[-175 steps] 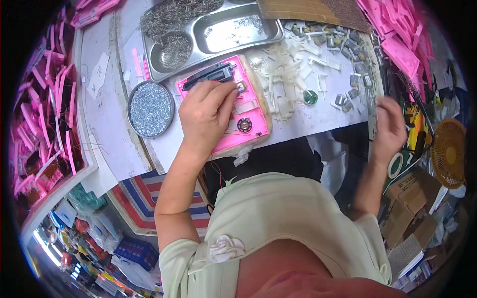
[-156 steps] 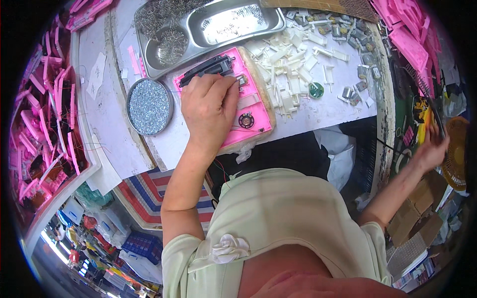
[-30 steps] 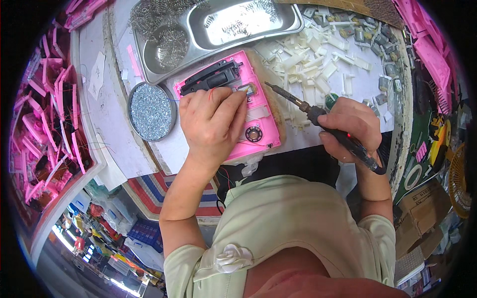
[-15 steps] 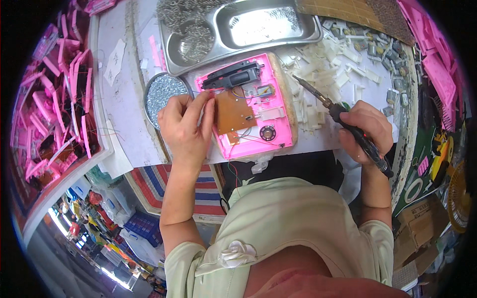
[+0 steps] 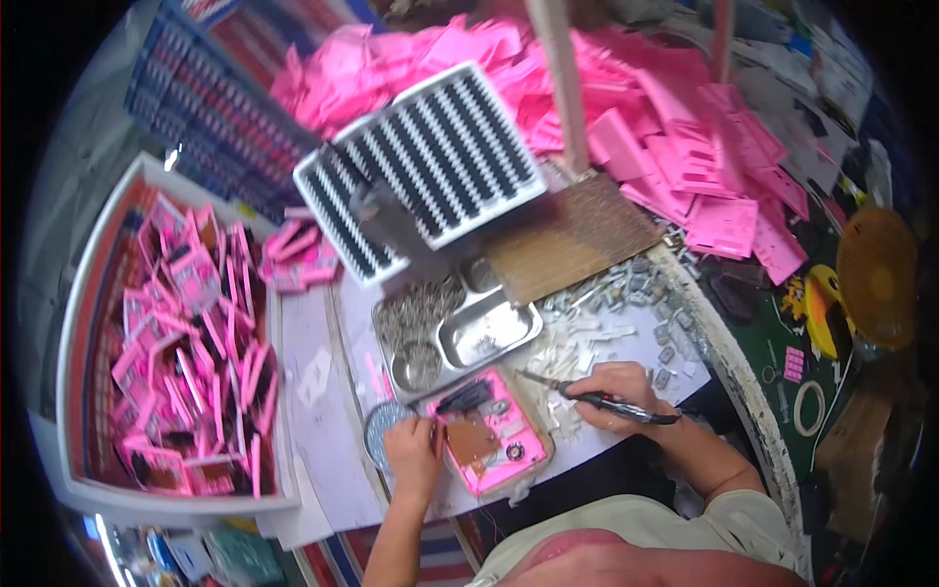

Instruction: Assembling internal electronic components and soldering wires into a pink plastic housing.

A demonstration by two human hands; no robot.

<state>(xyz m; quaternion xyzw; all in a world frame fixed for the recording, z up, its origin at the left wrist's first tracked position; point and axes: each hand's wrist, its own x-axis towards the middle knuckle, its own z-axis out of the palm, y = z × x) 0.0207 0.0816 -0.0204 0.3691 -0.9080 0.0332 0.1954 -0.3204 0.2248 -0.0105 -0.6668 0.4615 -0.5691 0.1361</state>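
Note:
A shallow pink plastic housing (image 5: 528, 446) lies face down on a beige pad, its inside showing. In it are a brown circuit board (image 5: 470, 442), a black part (image 5: 464, 396), a small round speaker (image 5: 515, 451) and thin wires. My left hand (image 5: 413, 457) is closed at the housing's left edge beside the board; what its fingertips hold is hidden. My right hand (image 5: 616, 396) grips a black pen-shaped tool (image 5: 641, 412) with a thin metal tip. That tip points left, just off the housing's upper right corner, apparently touching nothing.
A round dish of small silvery pieces (image 5: 383, 419) sits partly behind my left hand. Beyond are a steel compartment tray (image 5: 533, 331), a brown board (image 5: 577, 240) and a white tray of black parts (image 5: 533, 186). White plastic pieces (image 5: 577, 342) lie rightward; a bin (image 5: 73, 391) holds pink assemblies.
The view has swung upward and back, bringing the white tray and heap of pink shells into sight. My left hand stays at the housing's left edge; the right keeps holding the tool.

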